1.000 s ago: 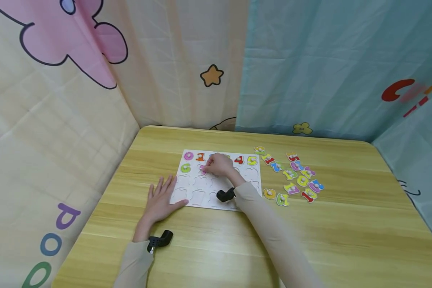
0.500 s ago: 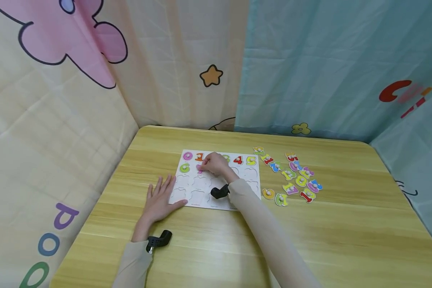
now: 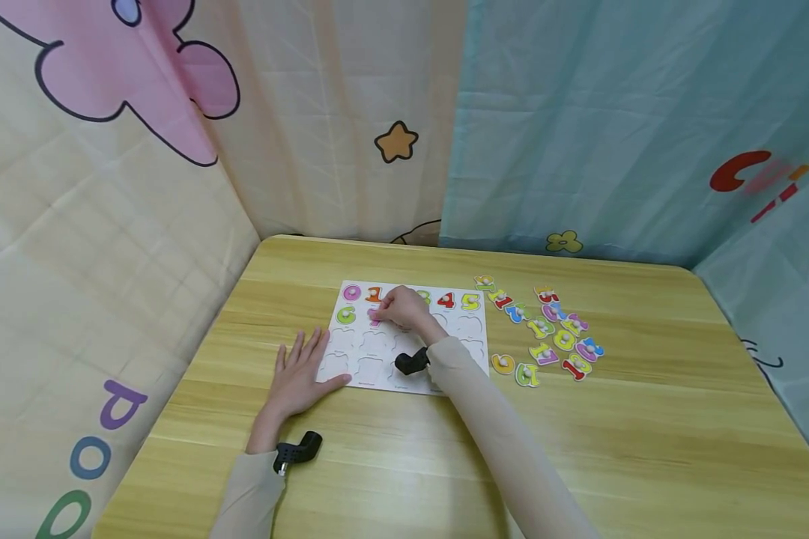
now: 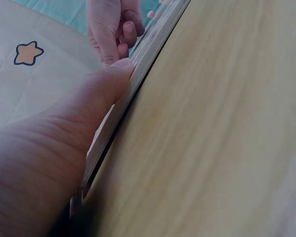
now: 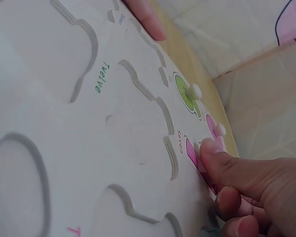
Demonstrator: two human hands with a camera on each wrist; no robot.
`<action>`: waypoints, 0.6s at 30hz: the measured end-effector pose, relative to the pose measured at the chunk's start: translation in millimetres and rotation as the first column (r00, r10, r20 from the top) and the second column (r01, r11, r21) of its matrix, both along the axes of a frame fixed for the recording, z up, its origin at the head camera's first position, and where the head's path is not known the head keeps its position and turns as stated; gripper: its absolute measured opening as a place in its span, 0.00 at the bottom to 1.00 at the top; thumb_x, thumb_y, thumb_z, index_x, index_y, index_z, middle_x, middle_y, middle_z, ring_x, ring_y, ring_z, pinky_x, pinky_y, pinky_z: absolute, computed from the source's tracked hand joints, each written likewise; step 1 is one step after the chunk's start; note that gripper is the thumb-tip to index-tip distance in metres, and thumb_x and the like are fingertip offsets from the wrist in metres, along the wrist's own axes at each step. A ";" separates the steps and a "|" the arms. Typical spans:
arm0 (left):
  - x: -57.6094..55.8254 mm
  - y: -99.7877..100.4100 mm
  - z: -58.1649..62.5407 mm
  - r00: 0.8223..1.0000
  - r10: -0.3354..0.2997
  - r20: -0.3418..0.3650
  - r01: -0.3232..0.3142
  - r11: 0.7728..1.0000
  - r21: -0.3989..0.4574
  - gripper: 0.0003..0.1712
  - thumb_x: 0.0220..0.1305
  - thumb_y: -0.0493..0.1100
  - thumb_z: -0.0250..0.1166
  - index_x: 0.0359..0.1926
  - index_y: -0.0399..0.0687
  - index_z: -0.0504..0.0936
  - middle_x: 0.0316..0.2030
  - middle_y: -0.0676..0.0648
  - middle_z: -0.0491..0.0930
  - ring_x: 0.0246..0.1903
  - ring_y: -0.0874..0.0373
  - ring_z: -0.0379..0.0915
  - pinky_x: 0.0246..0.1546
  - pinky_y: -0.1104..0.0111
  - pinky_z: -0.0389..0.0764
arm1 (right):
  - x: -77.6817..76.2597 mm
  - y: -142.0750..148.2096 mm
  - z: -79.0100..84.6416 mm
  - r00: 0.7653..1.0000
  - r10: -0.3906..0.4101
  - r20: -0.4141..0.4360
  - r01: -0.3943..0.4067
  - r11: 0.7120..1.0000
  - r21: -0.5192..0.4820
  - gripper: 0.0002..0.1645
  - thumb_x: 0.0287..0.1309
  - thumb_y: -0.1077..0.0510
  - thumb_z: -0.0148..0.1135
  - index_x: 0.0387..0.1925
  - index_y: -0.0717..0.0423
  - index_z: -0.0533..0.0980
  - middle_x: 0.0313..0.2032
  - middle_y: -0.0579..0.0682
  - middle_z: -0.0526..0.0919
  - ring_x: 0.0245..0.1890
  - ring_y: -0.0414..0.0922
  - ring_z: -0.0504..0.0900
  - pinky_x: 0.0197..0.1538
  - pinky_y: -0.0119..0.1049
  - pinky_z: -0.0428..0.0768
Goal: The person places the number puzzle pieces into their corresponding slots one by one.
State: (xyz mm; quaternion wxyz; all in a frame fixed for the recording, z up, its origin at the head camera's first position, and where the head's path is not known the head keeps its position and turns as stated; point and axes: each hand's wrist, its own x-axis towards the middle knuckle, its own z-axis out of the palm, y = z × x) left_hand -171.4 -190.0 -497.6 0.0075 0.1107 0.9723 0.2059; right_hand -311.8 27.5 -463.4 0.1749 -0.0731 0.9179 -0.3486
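A white number puzzle board (image 3: 386, 382) lies on the wooden table, with shallow number-shaped recesses. My right hand (image 3: 406, 308) reaches over it and pinches a pink number 7 puzzle piece (image 5: 191, 152) between thumb and fingers. In the right wrist view the piece sits at the recess marked "Seven", partly hidden by the fingers. A green number 6 (image 5: 185, 92) with a white knob sits just beside it. My left hand (image 3: 302, 376) rests at the board's near left corner, fingers spread along the left side. In the left wrist view its thumb (image 4: 119, 69) touches the board's edge.
Pieces 0 (image 3: 352, 293), 1 (image 3: 374, 294), 4 (image 3: 446, 300) and 5 (image 3: 470, 302) sit in the board's top row. Several loose number pieces (image 3: 565, 340) lie scattered right of the board. Printed curtains (image 3: 310, 150) hang behind the table (image 3: 647, 419).
My right hand has shifted slightly left with the pink 7, then held nearly still over its recess. My left hand has stayed at the board's corner.
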 end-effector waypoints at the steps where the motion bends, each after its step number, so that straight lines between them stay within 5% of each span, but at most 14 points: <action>1: 0.1 0.1 0.1 1.000 0.000 0.001 0.000 1.000 0.001 0.57 0.57 0.72 0.56 0.74 0.42 0.47 0.73 0.40 0.44 0.71 0.40 0.28 0.64 0.44 0.26 | 0.0 0.0 -0.1 1.000 -0.005 0.006 0.005 1.000 0.000 0.17 0.49 0.44 0.72 0.22 0.51 0.79 0.14 0.43 0.70 0.12 0.39 0.66 0.16 0.32 0.63; 18: -0.2 -0.3 -1.2 1.000 -0.001 0.004 0.001 1.000 0.004 0.57 0.57 0.73 0.56 0.74 0.43 0.47 0.73 0.41 0.43 0.71 0.41 0.28 0.64 0.45 0.25 | 15.1 22.0 9.8 0.980 0.177 -0.094 -0.159 0.972 0.175 0.17 0.52 0.43 0.69 0.35 0.49 0.75 0.28 0.46 0.77 0.26 0.43 0.73 0.27 0.35 0.68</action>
